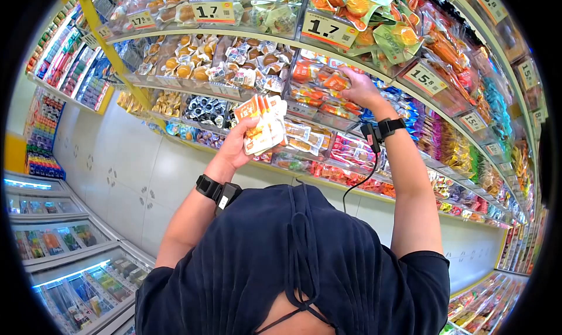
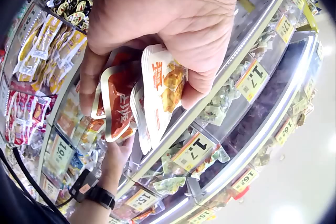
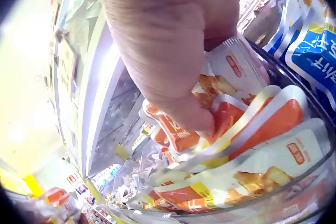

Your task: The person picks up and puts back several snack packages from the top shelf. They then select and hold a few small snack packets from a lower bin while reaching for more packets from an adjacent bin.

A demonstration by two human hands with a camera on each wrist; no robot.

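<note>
My left hand (image 1: 235,145) grips a small stack of flat orange-and-white snack packets (image 1: 264,127), away from the shelf front. The left wrist view shows thumb and fingers on opposite sides of the stack, with food pictures on the outer packet (image 2: 167,85). My right hand (image 1: 362,90) reaches into a clear shelf bin (image 1: 304,108) of similar packets. In the right wrist view its thumb lies against the orange packets, and a white packet (image 3: 233,71) sits between thumb and palm side. The right fingertips are hidden behind that packet.
Blue packets (image 3: 317,50) fill the bin beside the right hand. Price tags (image 1: 329,30) line the shelf edge above it. Brown round snacks (image 1: 252,62) lie in the bins to the left. Freezers (image 1: 70,259) stand at the lower left, and a cable (image 1: 366,180) hangs from the right wrist.
</note>
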